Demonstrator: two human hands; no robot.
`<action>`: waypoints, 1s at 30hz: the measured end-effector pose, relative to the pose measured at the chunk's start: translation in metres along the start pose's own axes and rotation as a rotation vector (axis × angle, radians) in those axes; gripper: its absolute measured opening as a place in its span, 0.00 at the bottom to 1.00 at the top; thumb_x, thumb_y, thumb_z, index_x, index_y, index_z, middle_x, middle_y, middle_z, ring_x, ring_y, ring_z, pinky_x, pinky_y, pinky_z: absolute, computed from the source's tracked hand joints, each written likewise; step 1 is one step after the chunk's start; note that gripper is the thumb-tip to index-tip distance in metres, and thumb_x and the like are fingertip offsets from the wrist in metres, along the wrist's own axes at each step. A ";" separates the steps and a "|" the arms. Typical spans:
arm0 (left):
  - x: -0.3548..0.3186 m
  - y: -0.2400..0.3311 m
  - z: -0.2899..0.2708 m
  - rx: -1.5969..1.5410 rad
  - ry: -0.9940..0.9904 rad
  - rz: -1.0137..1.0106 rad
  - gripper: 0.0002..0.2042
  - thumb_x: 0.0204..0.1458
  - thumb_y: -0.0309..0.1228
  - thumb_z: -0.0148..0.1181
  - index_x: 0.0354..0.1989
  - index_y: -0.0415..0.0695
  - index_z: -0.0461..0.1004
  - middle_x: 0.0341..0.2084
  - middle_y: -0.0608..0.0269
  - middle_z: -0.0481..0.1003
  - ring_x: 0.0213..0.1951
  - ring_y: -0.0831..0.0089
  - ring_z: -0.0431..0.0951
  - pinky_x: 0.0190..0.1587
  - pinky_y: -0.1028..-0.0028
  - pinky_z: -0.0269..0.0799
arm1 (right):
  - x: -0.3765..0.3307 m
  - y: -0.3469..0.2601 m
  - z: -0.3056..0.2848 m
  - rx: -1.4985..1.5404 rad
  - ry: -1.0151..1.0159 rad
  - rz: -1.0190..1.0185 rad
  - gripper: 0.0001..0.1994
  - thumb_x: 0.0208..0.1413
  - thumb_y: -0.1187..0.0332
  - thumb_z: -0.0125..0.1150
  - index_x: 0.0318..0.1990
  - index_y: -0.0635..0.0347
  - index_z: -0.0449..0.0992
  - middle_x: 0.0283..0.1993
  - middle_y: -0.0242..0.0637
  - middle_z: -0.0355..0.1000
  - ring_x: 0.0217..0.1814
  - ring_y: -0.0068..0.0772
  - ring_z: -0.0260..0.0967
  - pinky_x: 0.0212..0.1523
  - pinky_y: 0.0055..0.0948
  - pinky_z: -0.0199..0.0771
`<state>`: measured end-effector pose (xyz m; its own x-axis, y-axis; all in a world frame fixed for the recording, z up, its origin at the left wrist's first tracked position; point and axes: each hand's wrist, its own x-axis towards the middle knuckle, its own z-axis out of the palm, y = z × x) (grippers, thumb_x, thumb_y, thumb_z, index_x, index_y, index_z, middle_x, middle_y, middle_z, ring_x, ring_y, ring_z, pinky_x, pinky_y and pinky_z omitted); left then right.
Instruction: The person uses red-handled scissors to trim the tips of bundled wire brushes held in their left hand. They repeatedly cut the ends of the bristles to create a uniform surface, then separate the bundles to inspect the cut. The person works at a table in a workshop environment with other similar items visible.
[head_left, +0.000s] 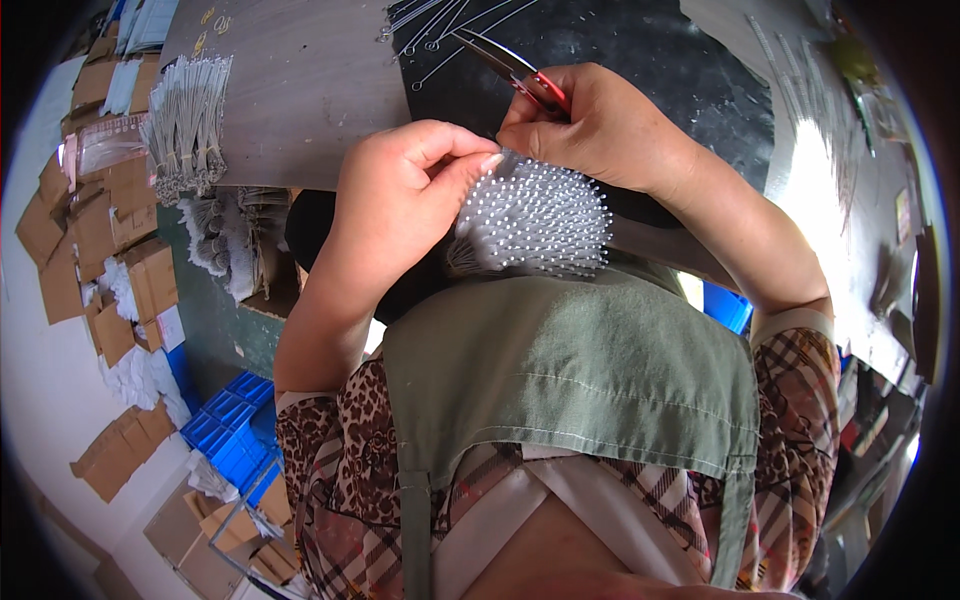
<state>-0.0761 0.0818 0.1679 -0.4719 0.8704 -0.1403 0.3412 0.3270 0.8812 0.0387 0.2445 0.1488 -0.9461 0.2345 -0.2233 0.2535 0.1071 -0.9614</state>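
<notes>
A rounded grey bundle point(540, 218), dotted all over with small white tips, rests against the green apron at the table's near edge. My left hand point(395, 195) is closed, thumb and forefinger pinched together at the bundle's upper left edge. What lies in that pinch is too small to make out. In my right hand point(610, 130) is a pair of red-handled scissors point(548, 92), tucked in the curled fingers with the blades pointing up and left. The right thumb and fingertips come close to the left ones above the bundle, and the hand partly hides the handles.
Loose looped wires point(440, 30) lie on the black mat point(660, 80) ahead. Tied bundles of thin wire point(188, 125) stand at the grey table's point(300, 90) left end. Cardboard boxes point(150, 275) and a blue crate point(232, 415) are on the left. Long thin rods point(800, 90) lie far right.
</notes>
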 end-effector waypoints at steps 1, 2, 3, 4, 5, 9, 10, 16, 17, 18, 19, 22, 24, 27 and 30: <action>0.000 0.001 0.001 0.030 0.006 0.020 0.04 0.47 0.24 0.63 0.30 0.38 0.78 0.23 0.58 0.78 0.24 0.79 0.77 0.27 0.80 0.70 | 0.000 -0.001 0.000 -0.011 0.005 0.008 0.04 0.48 0.72 0.62 0.28 0.63 0.75 0.23 0.26 0.69 0.27 0.14 0.63 0.30 0.19 0.65; 0.000 0.002 0.000 0.058 0.009 0.040 0.04 0.46 0.24 0.63 0.30 0.38 0.78 0.23 0.58 0.78 0.23 0.78 0.77 0.27 0.79 0.70 | -0.001 -0.004 0.002 -0.031 0.018 0.005 0.04 0.48 0.72 0.62 0.28 0.63 0.75 0.22 0.26 0.69 0.27 0.14 0.63 0.30 0.19 0.65; 0.000 0.003 -0.001 0.064 0.010 0.030 0.04 0.46 0.24 0.63 0.30 0.38 0.78 0.23 0.57 0.78 0.23 0.77 0.77 0.26 0.79 0.70 | -0.001 -0.007 0.003 -0.051 0.031 0.003 0.04 0.48 0.72 0.62 0.28 0.63 0.75 0.22 0.26 0.69 0.27 0.14 0.63 0.29 0.19 0.65; 0.000 0.003 -0.003 0.070 0.011 0.020 0.04 0.46 0.24 0.63 0.29 0.38 0.78 0.22 0.57 0.78 0.23 0.77 0.77 0.26 0.79 0.70 | -0.001 -0.010 0.005 -0.071 0.044 0.000 0.04 0.48 0.71 0.62 0.28 0.62 0.76 0.22 0.27 0.69 0.26 0.14 0.63 0.29 0.19 0.65; 0.000 0.004 -0.002 0.078 0.015 0.011 0.03 0.46 0.24 0.63 0.29 0.38 0.78 0.22 0.57 0.77 0.22 0.76 0.77 0.26 0.78 0.70 | -0.002 -0.012 0.006 -0.084 0.055 -0.006 0.04 0.48 0.71 0.62 0.28 0.62 0.76 0.22 0.27 0.69 0.26 0.14 0.63 0.29 0.19 0.65; -0.002 0.006 -0.002 0.114 0.063 0.082 0.03 0.44 0.24 0.62 0.28 0.39 0.78 0.20 0.56 0.76 0.21 0.72 0.77 0.24 0.76 0.69 | -0.004 -0.018 0.007 -0.125 0.058 0.010 0.06 0.46 0.69 0.62 0.29 0.62 0.77 0.24 0.36 0.73 0.28 0.24 0.70 0.32 0.24 0.70; -0.002 0.006 -0.002 0.129 0.074 0.098 0.03 0.43 0.24 0.62 0.27 0.39 0.77 0.19 0.56 0.76 0.20 0.71 0.77 0.24 0.76 0.69 | -0.004 -0.020 0.007 -0.133 0.048 0.023 0.07 0.45 0.68 0.62 0.30 0.62 0.77 0.26 0.40 0.75 0.29 0.29 0.73 0.34 0.26 0.72; -0.002 0.004 0.000 0.172 0.116 0.175 0.04 0.42 0.24 0.62 0.27 0.38 0.77 0.18 0.55 0.75 0.20 0.68 0.76 0.23 0.75 0.69 | -0.004 -0.014 0.009 -0.137 0.081 -0.025 0.04 0.48 0.71 0.62 0.29 0.63 0.76 0.23 0.30 0.71 0.27 0.16 0.65 0.30 0.21 0.67; -0.001 0.004 0.000 0.184 0.117 0.191 0.04 0.42 0.24 0.62 0.27 0.38 0.77 0.18 0.55 0.75 0.20 0.68 0.76 0.23 0.75 0.69 | -0.004 -0.014 0.009 -0.130 0.082 -0.024 0.04 0.48 0.71 0.62 0.29 0.63 0.76 0.23 0.30 0.71 0.27 0.16 0.65 0.30 0.21 0.67; -0.001 0.005 -0.001 0.175 0.108 0.170 0.04 0.42 0.24 0.62 0.27 0.38 0.77 0.18 0.56 0.76 0.20 0.69 0.77 0.24 0.76 0.69 | -0.004 -0.014 0.009 -0.123 0.083 -0.024 0.04 0.49 0.71 0.62 0.29 0.63 0.76 0.23 0.30 0.71 0.27 0.16 0.65 0.31 0.21 0.67; -0.002 0.006 -0.002 0.166 0.099 0.150 0.04 0.43 0.24 0.62 0.27 0.38 0.77 0.19 0.56 0.76 0.20 0.71 0.77 0.24 0.76 0.70 | -0.004 -0.014 0.010 -0.116 0.084 -0.024 0.05 0.49 0.71 0.62 0.29 0.63 0.76 0.23 0.30 0.71 0.27 0.16 0.65 0.31 0.21 0.67; -0.002 0.008 -0.001 0.110 0.101 0.088 0.04 0.43 0.23 0.62 0.28 0.38 0.77 0.19 0.57 0.77 0.22 0.75 0.78 0.25 0.78 0.70 | -0.005 -0.014 0.008 -0.115 0.082 -0.023 0.05 0.49 0.71 0.62 0.30 0.63 0.76 0.23 0.29 0.71 0.27 0.15 0.65 0.31 0.21 0.67; -0.004 0.006 -0.002 0.074 0.102 0.053 0.04 0.44 0.23 0.61 0.29 0.38 0.77 0.20 0.57 0.77 0.22 0.77 0.78 0.26 0.79 0.71 | -0.005 -0.013 0.010 -0.095 0.087 -0.004 0.05 0.49 0.71 0.62 0.30 0.63 0.76 0.24 0.29 0.71 0.28 0.15 0.65 0.31 0.20 0.67; -0.005 0.002 -0.002 0.039 0.108 0.023 0.04 0.45 0.23 0.61 0.30 0.38 0.77 0.21 0.57 0.78 0.23 0.78 0.78 0.27 0.80 0.71 | -0.006 -0.013 0.011 -0.081 0.087 0.004 0.05 0.49 0.71 0.63 0.30 0.63 0.76 0.24 0.28 0.71 0.28 0.14 0.65 0.31 0.20 0.67; -0.006 0.003 -0.002 0.002 0.115 0.011 0.03 0.46 0.22 0.60 0.30 0.37 0.77 0.21 0.58 0.78 0.23 0.79 0.78 0.27 0.80 0.71 | -0.006 -0.013 0.010 -0.073 0.082 -0.006 0.05 0.50 0.71 0.63 0.30 0.63 0.76 0.24 0.28 0.71 0.28 0.14 0.65 0.31 0.19 0.66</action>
<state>-0.0738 0.0770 0.1721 -0.5583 0.8260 -0.0779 0.3482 0.3185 0.8816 0.0389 0.2321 0.1606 -0.9286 0.3118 -0.2012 0.2651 0.1780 -0.9477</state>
